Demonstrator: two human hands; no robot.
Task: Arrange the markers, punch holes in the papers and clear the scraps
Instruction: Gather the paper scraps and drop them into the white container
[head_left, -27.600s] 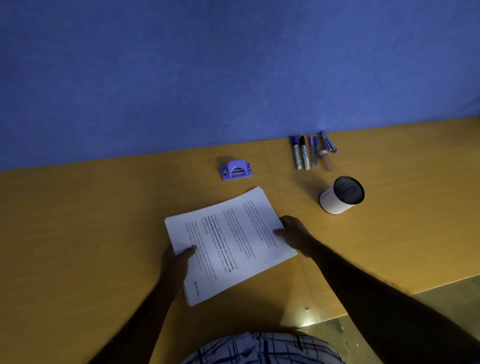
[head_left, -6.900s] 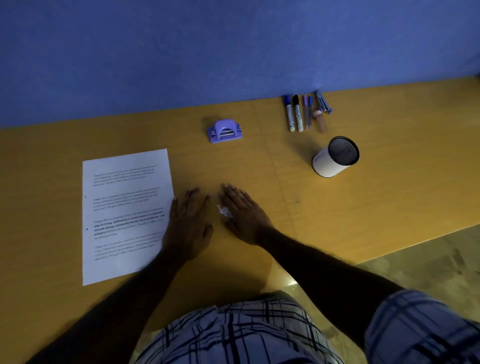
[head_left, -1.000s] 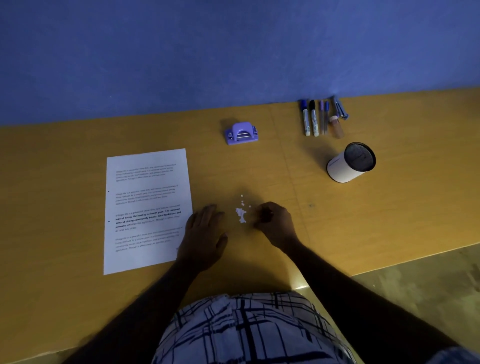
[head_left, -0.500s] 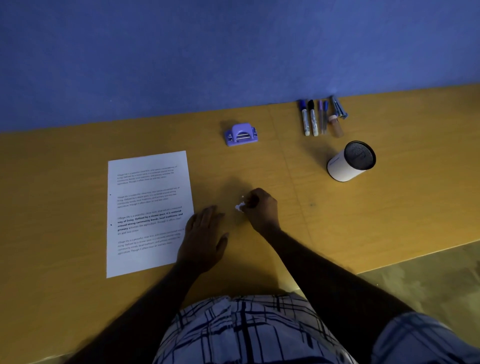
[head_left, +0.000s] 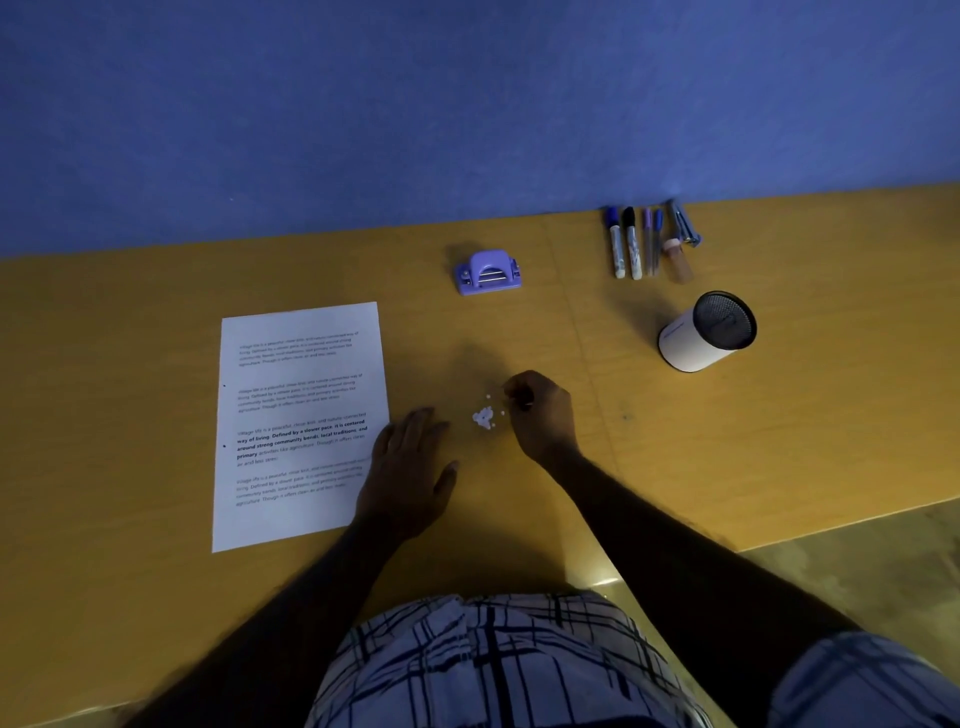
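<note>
A small pile of white punched paper scraps (head_left: 483, 418) lies on the yellow-brown table (head_left: 779, 415), with a few loose dots around it. My right hand (head_left: 543, 415) rests just right of the pile, fingers curled shut beside it; whether they pinch a scrap is hidden. My left hand (head_left: 410, 465) lies flat to the left of the scraps, fingers apart, its outer edge over the right margin of the printed papers (head_left: 298, 415). The purple hole punch (head_left: 488, 273) stands behind. Several markers (head_left: 631, 244) lie side by side near the wall.
A white cylindrical holder with a dark mesh inside (head_left: 706, 332) stands tilted in view, in front of the markers. A small brown bottle (head_left: 678, 260) and a blue clip-like item (head_left: 685, 228) lie beside the markers. The blue wall (head_left: 467, 104) bounds the table's far side; its front edge runs at the right.
My right hand, which covered the scraps half a second ago, has drawn back to the right, leaving the scraps gathered in a tighter pile. The left hand has stayed put.
</note>
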